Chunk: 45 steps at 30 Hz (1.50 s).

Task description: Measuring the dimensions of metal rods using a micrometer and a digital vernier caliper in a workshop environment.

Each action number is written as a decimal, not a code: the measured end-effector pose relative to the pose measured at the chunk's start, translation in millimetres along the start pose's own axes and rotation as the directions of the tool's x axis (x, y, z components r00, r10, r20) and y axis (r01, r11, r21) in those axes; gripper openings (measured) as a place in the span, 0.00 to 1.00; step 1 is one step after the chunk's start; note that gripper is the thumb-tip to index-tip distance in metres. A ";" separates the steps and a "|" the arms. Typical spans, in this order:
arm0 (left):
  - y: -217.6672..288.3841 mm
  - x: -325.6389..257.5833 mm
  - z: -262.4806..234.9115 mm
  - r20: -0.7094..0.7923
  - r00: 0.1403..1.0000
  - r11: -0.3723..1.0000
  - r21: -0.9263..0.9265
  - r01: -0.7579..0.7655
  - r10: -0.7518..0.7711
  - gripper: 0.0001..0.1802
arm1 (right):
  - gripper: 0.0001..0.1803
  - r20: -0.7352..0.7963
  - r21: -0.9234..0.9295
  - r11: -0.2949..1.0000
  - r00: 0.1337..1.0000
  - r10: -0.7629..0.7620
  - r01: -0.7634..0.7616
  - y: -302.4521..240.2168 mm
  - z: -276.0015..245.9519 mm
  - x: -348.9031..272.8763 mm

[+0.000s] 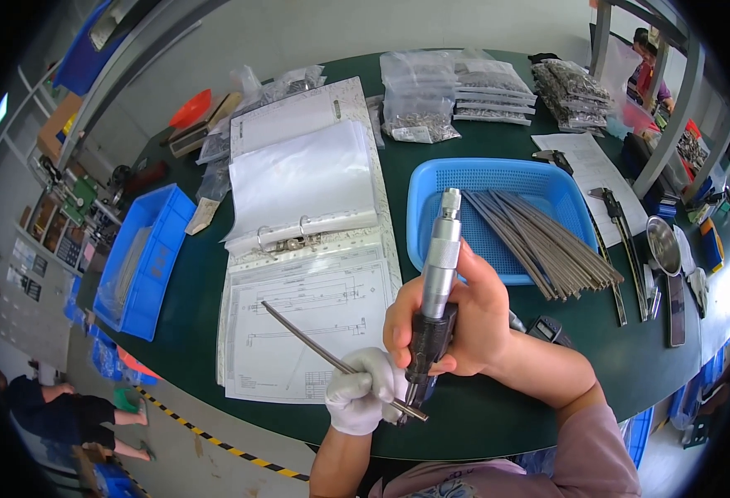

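Observation:
My left hand [358, 398], in a white glove, pinches a thin grey metal rod [305, 339] near its lower end. The rod slants from over the drawing down toward my body. Bare, my right hand [485, 319] grips a micrometer [441, 266] with a silver thimble pointing up and a black frame. The micrometer's lower end meets the rod's near end beside the gloved fingers; whether its jaws touch the rod is hidden. Under the rod lies a printed technical drawing [265, 365] in an open ring binder [388, 241]. More rods [539, 241] lie across a blue basket [431, 176].
Calipers [618, 224], a metal bowl [662, 246] and a phone [676, 311] lie at the right. Bags of small parts [415, 91] line the back. A blue bin [161, 266] stands left. Other people [58, 411] are at lower left and far right.

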State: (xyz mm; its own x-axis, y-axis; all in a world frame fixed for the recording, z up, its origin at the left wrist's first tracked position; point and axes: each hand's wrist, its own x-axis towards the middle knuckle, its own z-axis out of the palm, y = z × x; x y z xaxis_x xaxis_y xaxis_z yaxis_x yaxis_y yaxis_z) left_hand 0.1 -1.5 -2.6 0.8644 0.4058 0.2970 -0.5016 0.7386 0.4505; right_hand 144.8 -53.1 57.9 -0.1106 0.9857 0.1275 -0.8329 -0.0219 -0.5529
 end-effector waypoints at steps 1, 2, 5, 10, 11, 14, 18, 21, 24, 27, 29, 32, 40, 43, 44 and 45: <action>0.3 -0.3 0.0 -0.001 1.000 1.000 0.000 0.003 -0.003 0.13 | 0.47 -0.001 0.002 1.000 1.000 -0.002 0.002 0.8 -0.3 0.6; 0.7 -0.6 0.2 -0.014 1.000 1.000 0.003 -0.001 0.001 0.13 | 0.47 0.021 -0.025 0.999 1.000 -0.023 0.024 1.8 -0.9 1.3; 1.6 -1.6 2.7 -0.059 0.998 1.000 -0.006 -0.008 0.008 0.13 | 0.47 0.051 -0.080 0.995 0.997 -0.051 0.055 4.5 -2.1 2.4; -2.1 1.2 4.6 -0.105 0.993 0.998 -0.042 -0.051 0.047 0.14 | 0.47 0.017 -0.124 0.991 0.999 -0.050 0.052 5.5 1.0 1.5; -3.5 1.7 5.4 -0.099 0.995 0.999 -0.042 -0.031 0.027 0.14 | 0.46 -0.006 -0.171 0.985 0.999 -0.036 0.035 4.3 2.6 0.7; -7.9 -2.1 0.5 -0.131 0.986 0.992 -0.062 -0.110 0.101 0.13 | 0.45 -0.013 -0.175 0.985 1.000 -0.003 0.000 0.2 1.9 0.6; -5.7 -4.3 0.9 -0.217 0.974 0.998 0.024 -0.056 0.060 0.09 | 0.45 0.018 -0.103 0.995 1.000 -0.011 0.013 0.9 -1.2 1.0; -7.4 -8.4 -5.5 -0.203 0.973 0.990 -0.065 -0.124 0.109 0.06 | 0.40 -0.014 -0.005 1.000 1.000 0.004 -0.004 1.6 2.7 0.7; -4.6 1.6 5.6 -0.142 0.987 0.994 -0.070 -0.087 0.076 0.08 | 0.38 0.036 -0.046 0.999 0.999 0.015 -0.013 1.9 0.3 3.0; -6.7 -3.4 5.3 -0.219 0.970 0.994 -0.010 -0.112 0.107 0.15 | 0.39 0.054 -0.151 0.988 0.998 0.022 -0.013 -2.7 -0.3 -3.8; 1.3 -11.0 0.0 -0.159 0.987 1.000 0.017 -0.022 0.024 0.17 | 0.40 0.109 -0.165 0.986 0.993 0.043 -0.024 -0.5 -5.1 -9.3; 8.7 -32.4 0.9 -0.227 0.972 0.993 0.118 -0.027 0.053 0.20 | 0.43 0.158 -0.295 0.954 0.982 0.103 -0.053 2.5 -12.7 -26.2; -13.2 -92.4 -10.9 -0.358 0.925 0.978 0.111 0.176 -0.126 0.25 | 0.40 0.308 -0.272 0.960 0.939 0.155 -0.069 29.6 -55.9 -61.9; -15.8 -96.7 -13.1 -0.334 0.934 0.984 0.077 0.163 -0.129 0.25 | 0.40 0.263 -0.265 0.960 0.951 0.162 -0.090 33.1 -60.2 -64.3; -15.8 -97.0 -13.5 -0.320 0.940 0.986 0.074 0.150 -0.119 0.25 | 0.40 0.258 -0.267 0.959 0.952 0.163 -0.092 33.5 -60.7 -65.0; -15.7 -96.4 -13.1 -0.318 0.940 0.986 0.070 0.151 -0.121 0.25 | 0.41 0.252 -0.262 0.961 0.955 0.155 -0.087 33.7 -61.0 -65.7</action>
State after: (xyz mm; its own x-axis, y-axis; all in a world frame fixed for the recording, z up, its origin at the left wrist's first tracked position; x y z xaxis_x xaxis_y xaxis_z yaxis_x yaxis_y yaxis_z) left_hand -75.0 -45.1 -49.3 0.8851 0.4633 -0.0432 -0.3667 0.7516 0.5482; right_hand 157.1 -108.4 -19.3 -0.3715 0.8958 0.2438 -0.6487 -0.0626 -0.7585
